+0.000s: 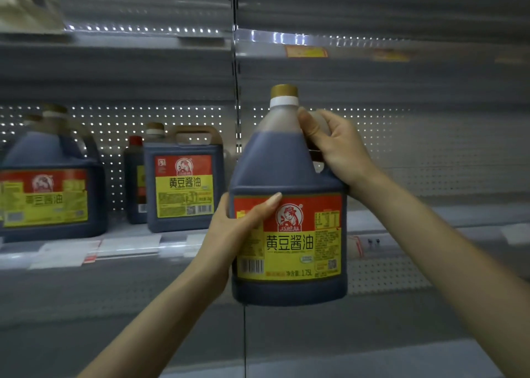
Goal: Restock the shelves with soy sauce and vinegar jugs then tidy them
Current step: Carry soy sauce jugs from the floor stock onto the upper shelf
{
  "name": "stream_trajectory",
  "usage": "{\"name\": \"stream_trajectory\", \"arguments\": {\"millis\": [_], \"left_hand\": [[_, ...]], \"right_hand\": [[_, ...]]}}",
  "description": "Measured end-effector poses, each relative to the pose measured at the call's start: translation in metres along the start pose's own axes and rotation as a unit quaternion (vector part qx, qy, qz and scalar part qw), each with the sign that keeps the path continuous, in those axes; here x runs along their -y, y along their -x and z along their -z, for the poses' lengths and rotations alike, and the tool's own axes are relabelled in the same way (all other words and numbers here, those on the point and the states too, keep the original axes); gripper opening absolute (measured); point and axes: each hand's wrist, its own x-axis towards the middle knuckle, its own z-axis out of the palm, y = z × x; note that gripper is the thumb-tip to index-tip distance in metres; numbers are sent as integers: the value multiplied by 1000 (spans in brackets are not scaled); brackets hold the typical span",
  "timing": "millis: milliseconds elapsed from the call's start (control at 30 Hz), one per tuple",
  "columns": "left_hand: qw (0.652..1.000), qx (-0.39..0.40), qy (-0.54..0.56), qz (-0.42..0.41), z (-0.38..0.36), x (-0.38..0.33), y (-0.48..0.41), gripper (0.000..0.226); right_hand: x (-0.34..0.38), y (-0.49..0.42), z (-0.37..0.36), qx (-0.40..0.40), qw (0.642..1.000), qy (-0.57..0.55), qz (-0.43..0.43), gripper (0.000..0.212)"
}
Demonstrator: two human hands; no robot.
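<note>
Upright dark soy sauce jug (288, 205), red-yellow label.

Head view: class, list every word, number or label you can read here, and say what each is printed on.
"黄豆酱油": label of the held jug.
"净含量: 1.75L": bottom edge of that label.
"黄豆酱油": label of the middle shelf jug.
Left shelf jug: same layout, too blurred to read.
Small print, barcodes, shelf price tags: too small or blurred.
</note>
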Motion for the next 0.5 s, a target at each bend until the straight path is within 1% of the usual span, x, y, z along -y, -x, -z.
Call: {"name": "stream_trajectory", "arguments": {"millis": [67,200,300,500], "left_hand": [[1000,-6,-8,-9,11,-4,-7,98],[999,-14,-16,-26,22,-12,-21,85],[999,-15,-20,-27,23,-15,-33,82],[999,-14,-24,-33,15,-23,-66,90]], "right_hand": [[-5,-9,-10,-3,1000,-3,13,20],[-14,-25,-22,-9,999,-1,31,23],[-18,-39,-22,-18,999,-1,43,24],[-28,-69,-8,-24,998,13,53,31]]}}
